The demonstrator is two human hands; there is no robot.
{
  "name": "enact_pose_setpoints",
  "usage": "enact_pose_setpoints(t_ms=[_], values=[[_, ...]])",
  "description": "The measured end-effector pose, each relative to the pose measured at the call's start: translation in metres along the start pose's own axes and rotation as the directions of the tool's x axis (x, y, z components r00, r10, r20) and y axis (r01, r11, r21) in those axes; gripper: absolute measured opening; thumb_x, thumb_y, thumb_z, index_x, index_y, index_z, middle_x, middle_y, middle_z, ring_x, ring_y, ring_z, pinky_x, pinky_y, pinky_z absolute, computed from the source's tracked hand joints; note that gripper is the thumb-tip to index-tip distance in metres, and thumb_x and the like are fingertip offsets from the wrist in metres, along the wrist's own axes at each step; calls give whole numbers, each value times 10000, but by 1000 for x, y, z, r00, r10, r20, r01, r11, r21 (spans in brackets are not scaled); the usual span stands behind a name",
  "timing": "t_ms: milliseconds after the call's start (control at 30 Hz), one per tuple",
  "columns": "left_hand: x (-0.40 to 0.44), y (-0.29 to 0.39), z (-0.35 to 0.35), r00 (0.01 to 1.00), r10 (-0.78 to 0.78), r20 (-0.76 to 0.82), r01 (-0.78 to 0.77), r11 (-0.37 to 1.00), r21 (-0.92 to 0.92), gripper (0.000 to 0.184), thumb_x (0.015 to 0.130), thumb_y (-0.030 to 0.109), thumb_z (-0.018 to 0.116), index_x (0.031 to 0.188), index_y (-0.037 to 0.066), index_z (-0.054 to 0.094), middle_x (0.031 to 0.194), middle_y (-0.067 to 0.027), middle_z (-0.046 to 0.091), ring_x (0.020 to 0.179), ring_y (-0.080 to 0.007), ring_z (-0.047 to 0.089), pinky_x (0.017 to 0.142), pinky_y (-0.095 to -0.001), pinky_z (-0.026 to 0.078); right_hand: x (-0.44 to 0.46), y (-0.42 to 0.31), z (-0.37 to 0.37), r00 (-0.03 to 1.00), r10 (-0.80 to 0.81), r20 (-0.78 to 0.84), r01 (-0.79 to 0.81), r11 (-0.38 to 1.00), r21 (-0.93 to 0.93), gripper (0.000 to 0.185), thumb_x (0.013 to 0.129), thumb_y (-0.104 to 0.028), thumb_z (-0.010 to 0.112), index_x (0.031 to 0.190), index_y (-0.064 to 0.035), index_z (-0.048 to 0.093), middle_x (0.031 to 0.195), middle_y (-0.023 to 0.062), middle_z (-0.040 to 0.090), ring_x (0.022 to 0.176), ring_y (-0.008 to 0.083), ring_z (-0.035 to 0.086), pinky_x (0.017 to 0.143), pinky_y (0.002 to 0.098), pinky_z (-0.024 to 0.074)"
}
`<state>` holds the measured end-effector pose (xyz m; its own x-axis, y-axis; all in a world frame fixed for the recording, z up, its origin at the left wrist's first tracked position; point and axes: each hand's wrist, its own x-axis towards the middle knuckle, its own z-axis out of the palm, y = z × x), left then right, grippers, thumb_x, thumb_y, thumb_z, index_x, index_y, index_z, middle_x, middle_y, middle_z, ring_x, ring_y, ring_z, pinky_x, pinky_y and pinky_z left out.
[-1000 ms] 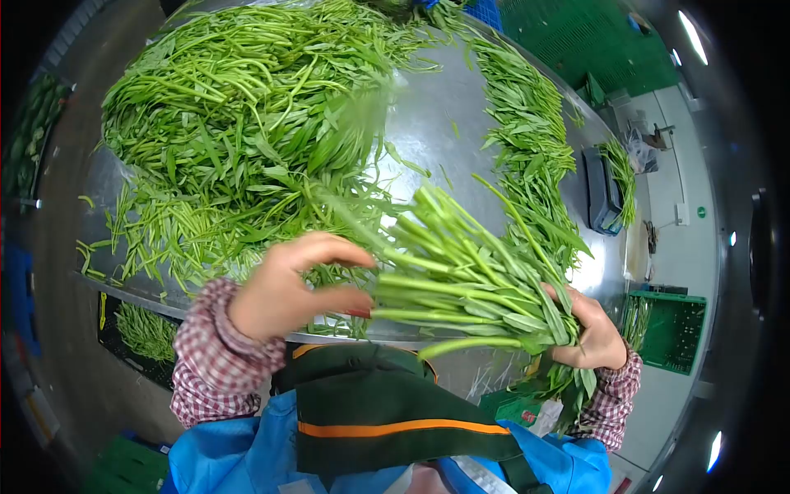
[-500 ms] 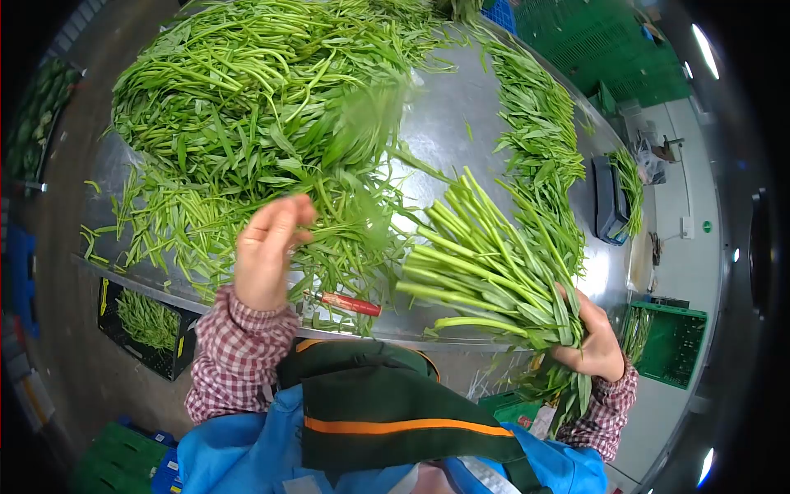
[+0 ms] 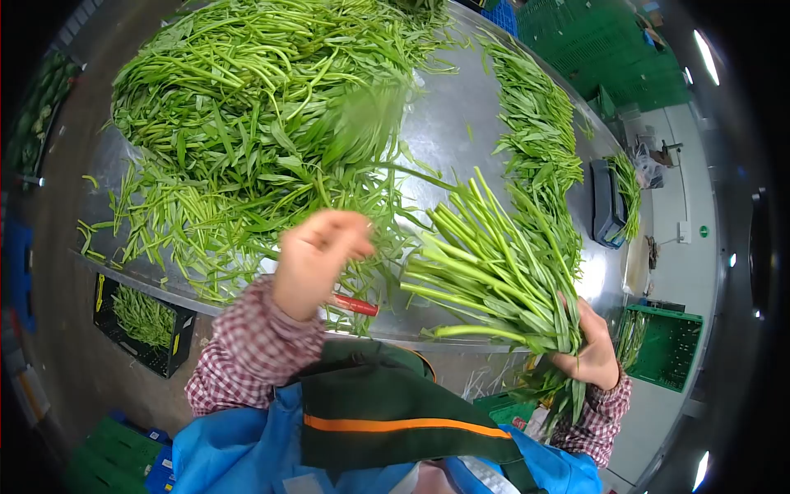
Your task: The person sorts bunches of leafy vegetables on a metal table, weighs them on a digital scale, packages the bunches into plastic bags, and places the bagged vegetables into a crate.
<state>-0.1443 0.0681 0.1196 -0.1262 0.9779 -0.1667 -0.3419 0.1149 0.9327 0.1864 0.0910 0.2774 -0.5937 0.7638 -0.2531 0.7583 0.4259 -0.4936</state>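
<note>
My right hand point(image 3: 591, 350) is closed around a thick bunch of leafy green stems point(image 3: 485, 276), gripping its leafy part. The pale cut stem ends fan out to the left above the table edge, and leaves hang below the hand. My left hand point(image 3: 325, 251), slightly blurred, is raised left of the bunch with fingers loosely curled and apart; nothing shows in them. Just below it, a red handle point(image 3: 355, 305) lies on the metal table point(image 3: 453, 107), partly covered by the left hand and leaves.
A large heap of greens point(image 3: 247, 99) covers the table's left, with loose leaves point(image 3: 193, 247) nearer me. A row of greens point(image 3: 535, 123) lines the right. Below the table edge is a black crate point(image 3: 144, 325); a green crate point(image 3: 671, 350) stands right, and a grey bin point(image 3: 607, 202) sits beyond.
My left hand has moved to the right, towards the stem ends, and now hides part of the red handle. My right hand stays closed on the bunch, almost in place.
</note>
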Motion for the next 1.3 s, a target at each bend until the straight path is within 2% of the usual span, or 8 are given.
enact_pose_setpoints(t_ms=[167, 267, 367, 500, 700, 767, 900, 1300], values=[[6, 7, 1, 943, 305, 136, -326, 929, 175, 641, 796, 119, 658, 1325, 13, 312, 1210, -159, 466, 863, -157, 570, 758, -265, 463, -4, -3, 3, 989, -137, -51, 124, 972, -199, 679, 505, -20, 678, 1168, -64, 537, 1006, 177, 555, 792, 347, 578, 662, 355, 484], [3, 29, 30, 944, 167, 285, -158, 986, -54, 832, 759, 157, 708, 1391, 77, 173, 1244, -171, 400, 842, -138, 547, 744, -255, 450, 3, -8, 7, 967, -247, -68, 216, 928, -305, 601, 504, -30, 679, 1094, -113, 599, 981, 171, 562, 705, 318, 582, 587, 360, 480], [14, 37, 24, 897, 69, 436, -80, 997, 7, 832, 755, 69, 690, 1398, 78, 161, 1233, -105, 418, 931, -127, 484, 774, -241, 420, 1, -7, 9, 949, -312, -38, 273, 878, -392, 576, 496, -24, 674, 1060, -120, 616, 969, 172, 572, 698, 300, 586, 559, 344, 471], [16, 24, 19, 760, 406, 508, -549, 819, 167, 461, 800, 41, 632, 1231, 14, 469, 971, -55, 548, 801, -116, 513, 735, -211, 415, -2, -11, 11, 940, -340, -28, 290, 840, -458, 527, 506, -35, 685, 1018, -144, 627, 992, 174, 584, 658, 261, 572, 522, 333, 450], [16, 9, -11, 992, 78, -102, -116, 880, -460, 269, 916, 162, 471, 1079, -45, 524, 766, -41, 576, 736, -84, 506, 646, -212, 404, -11, -2, 14, 930, -356, -89, 274, 835, -477, 442, 523, -52, 694, 945, -171, 631, 1031, 159, 590, 646, 240, 560, 518, 317, 436], [20, 12, -11, 969, 161, -185, -192, 967, -167, 332, 871, 137, 552, 1157, -21, 494, 843, -54, 603, 756, -107, 524, 725, -218, 412, -12, -1, 13, 928, -360, -93, 271, 827, -493, 427, 538, -64, 695, 943, -183, 629, 1042, 150, 587, 655, 237, 560, 524, 312, 434], [2, 44, 26, 937, 329, 121, -343, 932, 122, 346, 811, 105, 636, 1131, 3, 553, 936, -73, 619, 768, -130, 573, 750, -244, 450, -9, -5, 8, 910, -413, -40, 315, 749, -583, 368, 604, -123, 699, 951, -213, 619, 1026, 128, 585, 687, 240, 566, 534, 307, 433], [5, 32, 19, 860, -214, 464, 236, 972, 11, 184, 794, -52, 584, 977, -37, 588, 867, -82, 643, 793, -139, 625, 710, -247, 516, -20, -6, -2, 913, -395, -104, 263, 762, -592, 577, 703, -405, 664, 1068, 25, 546, 866, 178, 592, 714, 305, 568, 612, 408, 483]])
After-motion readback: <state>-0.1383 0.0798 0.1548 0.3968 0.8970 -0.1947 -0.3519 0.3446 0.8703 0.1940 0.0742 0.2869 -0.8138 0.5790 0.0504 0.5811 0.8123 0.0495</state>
